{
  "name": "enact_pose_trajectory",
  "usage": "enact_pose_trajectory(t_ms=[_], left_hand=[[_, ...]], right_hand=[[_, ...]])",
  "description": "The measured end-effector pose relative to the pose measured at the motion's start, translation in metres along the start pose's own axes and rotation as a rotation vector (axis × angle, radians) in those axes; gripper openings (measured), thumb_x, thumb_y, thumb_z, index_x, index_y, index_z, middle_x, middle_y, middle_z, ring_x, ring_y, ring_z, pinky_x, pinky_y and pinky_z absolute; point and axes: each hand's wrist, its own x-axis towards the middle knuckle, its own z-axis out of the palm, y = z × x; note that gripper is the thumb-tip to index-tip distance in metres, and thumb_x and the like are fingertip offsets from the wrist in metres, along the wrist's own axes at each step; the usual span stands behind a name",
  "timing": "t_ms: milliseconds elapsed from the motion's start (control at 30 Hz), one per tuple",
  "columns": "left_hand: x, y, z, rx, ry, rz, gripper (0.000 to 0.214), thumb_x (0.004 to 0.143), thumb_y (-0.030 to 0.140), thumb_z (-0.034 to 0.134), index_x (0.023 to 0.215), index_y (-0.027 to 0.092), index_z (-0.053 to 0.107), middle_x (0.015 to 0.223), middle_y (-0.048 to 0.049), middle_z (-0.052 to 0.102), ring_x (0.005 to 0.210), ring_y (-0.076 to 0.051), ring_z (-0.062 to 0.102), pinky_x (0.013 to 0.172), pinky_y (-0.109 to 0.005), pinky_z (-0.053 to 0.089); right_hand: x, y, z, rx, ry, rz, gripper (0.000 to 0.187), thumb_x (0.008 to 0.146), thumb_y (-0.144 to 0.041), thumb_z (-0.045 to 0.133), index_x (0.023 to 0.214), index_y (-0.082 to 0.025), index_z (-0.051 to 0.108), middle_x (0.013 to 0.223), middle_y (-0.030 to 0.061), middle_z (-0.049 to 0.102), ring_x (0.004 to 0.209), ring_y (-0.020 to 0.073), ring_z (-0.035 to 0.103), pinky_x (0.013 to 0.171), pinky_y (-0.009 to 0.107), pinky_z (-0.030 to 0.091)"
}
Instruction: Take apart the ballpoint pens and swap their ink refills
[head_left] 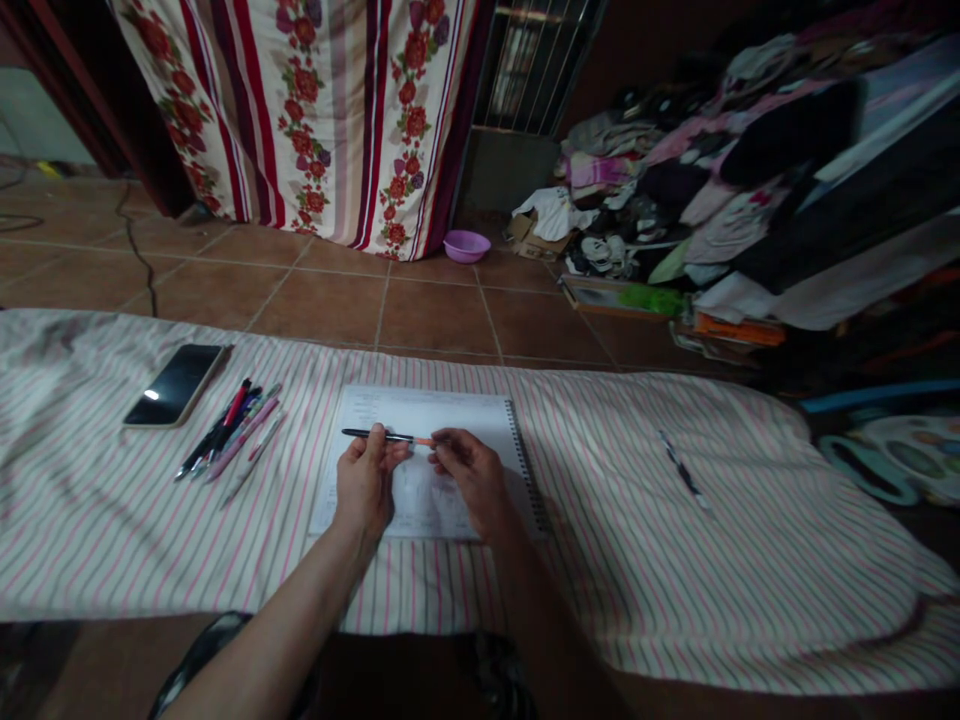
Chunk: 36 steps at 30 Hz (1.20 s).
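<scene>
A dark pen with an orange end [401, 438] lies level between my two hands, above a spiral notebook [450, 405]. My left hand [365, 475] is closed on its black part, the thumb on top. At the orange end, the fingertips of my right hand [471, 470] pinch it. The notebook lies open at a pale page with faint writing, its wire binding on the right. To the left, several pens [236, 425] sit in a loose bunch, a white one a little apart. A black and white pen [682, 470] lies alone to the right.
A phone [176, 385] lies on the striped cloth [615, 560] at the left. Beyond are a tiled floor [427, 310], a flowered curtain [322, 120] and a purple basin [466, 247]. Clothes [712, 170] are heaped at the back right.
</scene>
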Motion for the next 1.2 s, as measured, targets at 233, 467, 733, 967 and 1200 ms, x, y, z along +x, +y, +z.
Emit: enact_pose_trajectory(t_ms=[233,467,733,967,1200], left_hand=[[0.0004,0.0009,0.0005,0.003,0.000,-0.015,0.021,0.081,0.011,0.057,0.061,0.012,0.049,0.047,-0.0029,0.060,0.043,-0.010,0.060,0.048,-0.016,0.050],[0.0013,-0.0005,-0.0020,-0.011,-0.041,-0.024,0.020,0.083,0.011,0.052,0.063,0.011,0.051,0.051,-0.0051,0.061,0.049,-0.013,0.063,0.054,-0.021,0.054],[0.0024,0.0015,-0.0016,-0.027,0.000,-0.073,0.019,0.086,0.011,0.048,0.067,0.011,0.050,0.054,-0.0080,0.063,0.052,-0.013,0.064,0.055,-0.020,0.055],[0.0023,0.0041,0.0016,-0.051,0.035,-0.070,0.021,0.087,0.010,0.047,0.065,0.011,0.049,0.054,-0.0079,0.063,0.051,-0.012,0.064,0.057,-0.018,0.055],[0.0016,0.0066,0.0034,-0.058,0.048,-0.060,0.022,0.087,0.009,0.046,0.065,0.011,0.050,0.053,-0.0070,0.063,0.049,-0.011,0.063,0.055,-0.018,0.055]], right_hand=[[0.0041,0.0079,-0.0016,-0.067,0.020,-0.075,0.024,0.064,-0.033,0.065,0.084,-0.019,0.062,0.075,0.0022,0.067,0.061,0.0140,0.064,0.054,0.025,0.051],[0.0038,0.0048,-0.0014,-0.068,0.046,-0.080,0.025,0.064,-0.036,0.066,0.082,-0.018,0.061,0.069,0.0016,0.066,0.061,0.0151,0.063,0.054,0.027,0.051],[0.0046,0.0061,-0.0045,-0.087,0.060,-0.130,0.022,0.069,-0.031,0.063,0.088,-0.019,0.060,0.076,0.0018,0.067,0.065,0.0145,0.064,0.056,0.025,0.051],[0.0034,0.0022,-0.0049,-0.069,0.068,-0.144,0.021,0.071,-0.033,0.062,0.085,-0.018,0.060,0.079,0.0041,0.068,0.068,0.0159,0.065,0.057,0.026,0.051],[0.0026,-0.0003,-0.0093,-0.034,0.077,-0.173,0.016,0.074,-0.026,0.056,0.088,-0.017,0.058,0.077,0.0026,0.066,0.065,0.0114,0.058,0.054,0.021,0.044]])
